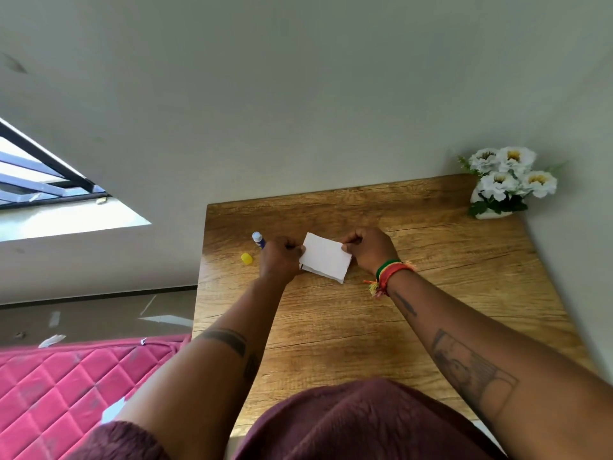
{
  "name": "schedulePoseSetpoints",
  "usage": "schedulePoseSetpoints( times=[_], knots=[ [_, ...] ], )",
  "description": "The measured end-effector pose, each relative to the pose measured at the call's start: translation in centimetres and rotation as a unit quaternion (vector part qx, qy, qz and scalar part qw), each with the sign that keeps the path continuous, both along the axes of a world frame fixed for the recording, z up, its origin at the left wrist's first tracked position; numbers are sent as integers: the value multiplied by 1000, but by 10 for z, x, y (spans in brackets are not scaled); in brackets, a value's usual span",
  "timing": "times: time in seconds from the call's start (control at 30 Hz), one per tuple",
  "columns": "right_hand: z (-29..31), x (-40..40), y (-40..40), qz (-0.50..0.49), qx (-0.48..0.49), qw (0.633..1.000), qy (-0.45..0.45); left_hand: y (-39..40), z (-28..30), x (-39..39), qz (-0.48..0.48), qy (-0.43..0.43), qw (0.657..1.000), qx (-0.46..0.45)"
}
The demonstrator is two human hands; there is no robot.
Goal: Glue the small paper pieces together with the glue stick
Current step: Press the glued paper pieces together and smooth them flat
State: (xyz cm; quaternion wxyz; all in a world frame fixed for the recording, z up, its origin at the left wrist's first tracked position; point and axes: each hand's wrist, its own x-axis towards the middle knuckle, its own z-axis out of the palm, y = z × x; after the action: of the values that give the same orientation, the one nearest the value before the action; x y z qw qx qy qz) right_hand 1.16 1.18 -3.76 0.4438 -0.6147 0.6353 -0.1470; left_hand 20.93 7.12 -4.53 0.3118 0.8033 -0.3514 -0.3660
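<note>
Near centre of the wood-grain surface [365, 327]: small white paper pieces [325, 257], stacked, lower one peeking out at the near edge. Left hand [280, 260] grip pinching the left edge, right hand [370, 249] grip pinching the right edge. Just beyond, left: loose yellow plastic cap [246, 258], then the uncapped blue glue stick [258, 240] lying flat. Likely risks: misaligned edges from uneven pinching; glue drying out uncapped; stick rolling away.

Wooden tabletop [431, 293] against a plain pale wall [298, 94].
Left of the tabletop: a barred window [43, 180] letting daylight in, glossy floor [99, 317], pink quilted mattress [66, 386].
</note>
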Motion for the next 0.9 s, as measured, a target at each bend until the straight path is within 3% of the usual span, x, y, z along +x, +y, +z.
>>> schedulePoseSetpoints(
  times=[0.9],
  knots=[
    [-18,5,3,40,-53,996,64,5,-19,-3,-71,-97,993,-5]
  ],
)
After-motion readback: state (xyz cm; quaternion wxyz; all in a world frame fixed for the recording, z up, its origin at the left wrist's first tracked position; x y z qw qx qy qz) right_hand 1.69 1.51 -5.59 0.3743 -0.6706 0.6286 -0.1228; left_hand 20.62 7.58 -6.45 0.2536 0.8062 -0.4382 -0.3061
